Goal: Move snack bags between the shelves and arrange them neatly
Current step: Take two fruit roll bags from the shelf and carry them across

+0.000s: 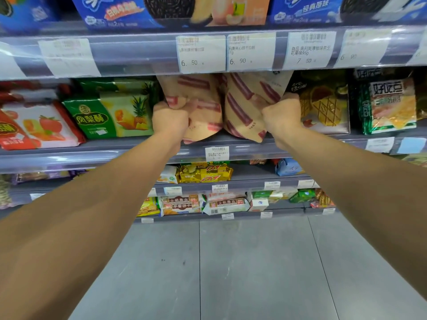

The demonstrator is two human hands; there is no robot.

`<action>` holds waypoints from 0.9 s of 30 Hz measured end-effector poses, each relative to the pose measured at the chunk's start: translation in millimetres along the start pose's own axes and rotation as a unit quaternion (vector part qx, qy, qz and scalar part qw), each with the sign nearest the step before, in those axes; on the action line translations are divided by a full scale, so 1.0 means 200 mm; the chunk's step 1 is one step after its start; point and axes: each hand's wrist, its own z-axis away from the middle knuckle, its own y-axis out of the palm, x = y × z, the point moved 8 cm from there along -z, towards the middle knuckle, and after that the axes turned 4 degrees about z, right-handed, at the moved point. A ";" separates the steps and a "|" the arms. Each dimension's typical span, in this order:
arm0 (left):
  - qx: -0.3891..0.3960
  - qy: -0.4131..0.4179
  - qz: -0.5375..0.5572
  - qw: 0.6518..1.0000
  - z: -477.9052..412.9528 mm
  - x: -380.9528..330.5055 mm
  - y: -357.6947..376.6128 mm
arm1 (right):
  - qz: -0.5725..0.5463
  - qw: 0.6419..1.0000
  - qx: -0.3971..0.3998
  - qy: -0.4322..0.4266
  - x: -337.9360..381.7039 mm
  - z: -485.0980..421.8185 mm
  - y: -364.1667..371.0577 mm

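Two tan snack bags with red stick pictures stand side by side on the middle shelf (pixel 245 146), under the price rail. My left hand (pixel 171 118) grips the left tan bag (pixel 203 105) at its left edge, fingers curled into the wrapper. My right hand (pixel 279 118) grips the right tan bag (pixel 245 105) at its right edge. Both bags lean slightly and touch each other in the middle. Their tops are hidden behind the shelf rail above.
A green pineapple-cake bag (pixel 111 114) and a red strawberry bag (pixel 39 125) lie to the left. A dark waffle-cookie bag (pixel 323 105) and a green bag (pixel 388 105) stand to the right. Blue cookie boxes (pixel 143 10) fill the shelf above. Lower shelves hold more packs above the grey floor (pixel 231 273).
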 end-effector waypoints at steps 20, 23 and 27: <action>0.032 -0.128 0.056 0.990 1.04 0.01 -0.44 | 0.008 0.984 0.180 0.000 -0.22 0.80 -0.51; 0.052 -0.099 0.033 0.993 1.25 -0.09 -0.44 | 0.028 0.981 0.193 -0.020 -0.16 0.94 -0.71; 0.077 -0.080 0.016 0.994 1.51 -0.27 -0.42 | 0.021 0.981 0.186 -0.043 -0.05 1.12 -1.04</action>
